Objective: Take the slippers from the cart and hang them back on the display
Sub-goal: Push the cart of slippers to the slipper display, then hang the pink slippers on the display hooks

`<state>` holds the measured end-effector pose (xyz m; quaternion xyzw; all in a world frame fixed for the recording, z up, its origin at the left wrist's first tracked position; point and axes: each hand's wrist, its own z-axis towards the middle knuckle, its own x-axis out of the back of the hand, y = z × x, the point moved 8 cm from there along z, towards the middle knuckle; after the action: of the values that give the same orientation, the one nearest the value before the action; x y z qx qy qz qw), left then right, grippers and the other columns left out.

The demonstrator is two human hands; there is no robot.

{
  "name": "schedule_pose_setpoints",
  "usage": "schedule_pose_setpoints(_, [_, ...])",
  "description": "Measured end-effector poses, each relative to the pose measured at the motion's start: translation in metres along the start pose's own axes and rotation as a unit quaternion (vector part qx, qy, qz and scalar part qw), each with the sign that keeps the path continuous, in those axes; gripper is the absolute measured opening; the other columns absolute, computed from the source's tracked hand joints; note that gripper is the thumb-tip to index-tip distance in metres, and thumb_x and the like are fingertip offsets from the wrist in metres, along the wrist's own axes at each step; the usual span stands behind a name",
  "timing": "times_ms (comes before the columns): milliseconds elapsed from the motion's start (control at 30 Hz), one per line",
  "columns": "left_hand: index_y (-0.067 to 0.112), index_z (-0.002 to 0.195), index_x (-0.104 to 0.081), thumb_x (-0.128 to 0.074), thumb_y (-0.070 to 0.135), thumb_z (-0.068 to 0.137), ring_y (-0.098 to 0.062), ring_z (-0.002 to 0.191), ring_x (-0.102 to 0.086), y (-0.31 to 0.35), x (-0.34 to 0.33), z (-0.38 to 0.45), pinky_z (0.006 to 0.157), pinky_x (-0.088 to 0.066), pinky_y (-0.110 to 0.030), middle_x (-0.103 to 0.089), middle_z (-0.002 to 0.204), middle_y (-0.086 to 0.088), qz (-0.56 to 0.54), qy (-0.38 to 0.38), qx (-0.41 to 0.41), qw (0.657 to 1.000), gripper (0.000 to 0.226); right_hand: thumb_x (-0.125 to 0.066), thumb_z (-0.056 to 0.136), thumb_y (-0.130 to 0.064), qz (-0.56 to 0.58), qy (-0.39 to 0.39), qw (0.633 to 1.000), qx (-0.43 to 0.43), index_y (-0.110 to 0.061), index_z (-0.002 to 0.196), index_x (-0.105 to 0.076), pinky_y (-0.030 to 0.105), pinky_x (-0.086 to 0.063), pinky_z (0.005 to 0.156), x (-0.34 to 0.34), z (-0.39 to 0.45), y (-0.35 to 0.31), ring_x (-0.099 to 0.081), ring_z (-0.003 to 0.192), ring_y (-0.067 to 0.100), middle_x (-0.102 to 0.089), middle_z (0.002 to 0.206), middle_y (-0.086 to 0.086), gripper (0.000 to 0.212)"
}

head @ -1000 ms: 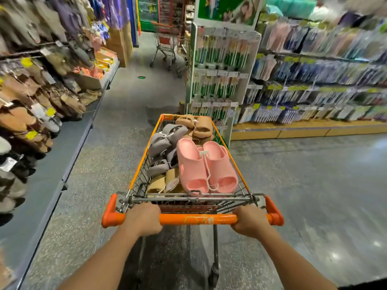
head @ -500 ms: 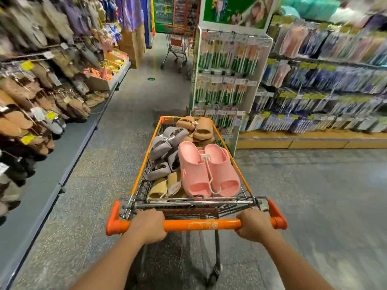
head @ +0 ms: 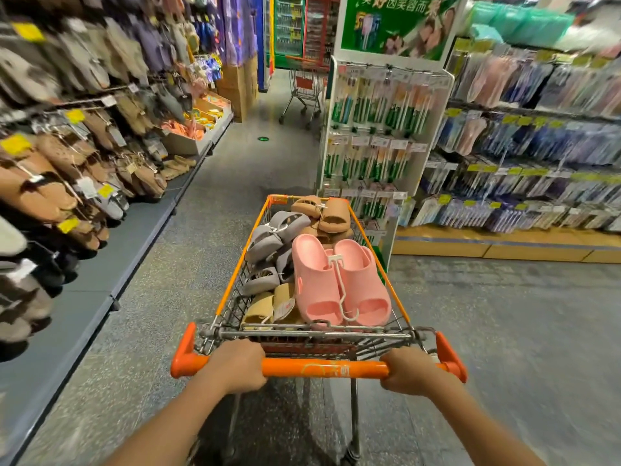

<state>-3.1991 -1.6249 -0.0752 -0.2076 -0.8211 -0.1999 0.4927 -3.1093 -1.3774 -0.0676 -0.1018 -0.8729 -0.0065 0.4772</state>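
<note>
Both hands clenched on cart handle [head: 322, 368]: left hand [head: 235, 366], right hand [head: 411, 371]. Green sign [head: 393, 25] reads "美好"; price tags [head: 16, 143] blurred, unreadable. Pink slippers [head: 339, 284] topmost.

Slippers [head: 339, 284] in cart [head: 235, 274], display [head: 67, 169] at left

cart basket [head: 235, 297]: bare metal wire, dull grey
cart handle [head: 322, 367]: orange plastic, smooth, a little glossy
pink slippers [head: 339, 284]: smooth foam-like rubber, matt
white hanger [head: 342, 290]: thin plastic
grey slippers [head: 279, 237]: soft cloth, matt
floor [head: 208, 210]: speckled stone look, slightly shiny
</note>
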Motion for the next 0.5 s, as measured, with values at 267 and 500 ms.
schedule_pose_setpoints(267, [0.027, 0.119, -0.056, -0.065, 0.052, 0.075, -0.015, 0.101, -0.056, 0.004, 0.018, 0.006, 0.085, -0.045, -0.030, -0.060, 0.116, 0.004, -0.042, -0.133, -0.034, 0.990, 0.051, -0.062, 0.086, -0.032, 0.181, -0.007, 0.983, 0.033, -0.027, 0.090, -0.054, 0.010, -0.040, 0.060, 0.041, 0.011, -0.033, -0.049, 0.072, -0.001, -0.051, 0.081, -0.015, 0.010])
schedule_pose_setpoints(500, [0.017, 0.130, -0.048, -0.050, 0.040, 0.090, -0.021, 0.110, -0.055, 0.047, 0.114, 0.084, 0.085, -0.045, -0.033, -0.057, 0.125, -0.004, -0.042, 0.023, -0.120, 0.992, 0.046, -0.060, 0.087, -0.024, 0.336, 0.182, 0.915, -0.133, -0.001, 0.111, -0.055, 0.024, -0.043, 0.066, 0.062, 0.065, -0.027, -0.053, 0.081, 0.018, -0.059, 0.097, 0.012, 0.033])
